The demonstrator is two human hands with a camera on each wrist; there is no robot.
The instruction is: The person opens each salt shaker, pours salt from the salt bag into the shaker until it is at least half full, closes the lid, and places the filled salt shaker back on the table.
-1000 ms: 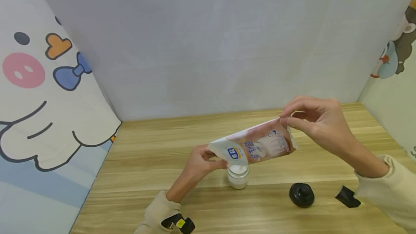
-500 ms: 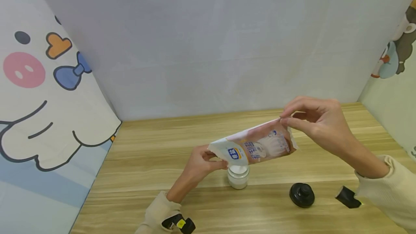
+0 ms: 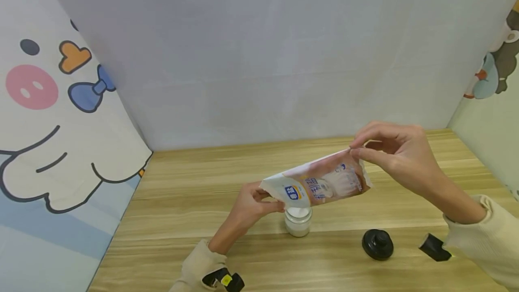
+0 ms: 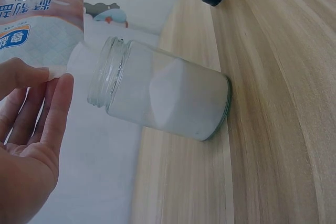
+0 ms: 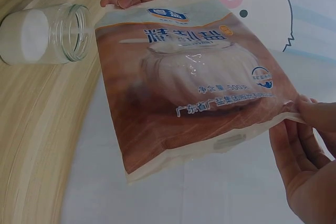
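A bag of salt point(image 3: 324, 183), pink and pale blue with printed lettering, is held tilted above the table, its pale end low over a glass jar point(image 3: 298, 228). My left hand point(image 3: 252, 205) pinches the bag's lower end beside the jar mouth. At the raised end, my right hand point(image 3: 395, 150) pinches a top corner between thumb and fingers. The jar stands upright; white salt point(image 4: 170, 90) is heaped inside it, peaked in the left wrist view. In that view a pale white patch spans the gap between the bag's edge and the jar's mouth.
A round black knobbed lid point(image 3: 377, 244) lies on the wooden table point(image 3: 178, 220), right of the jar. A grey wall point(image 3: 263, 57) rises behind the table, with cartoon-printed panels at left and right. Black wrist cameras sit on both cream sleeves point(image 3: 484, 233).
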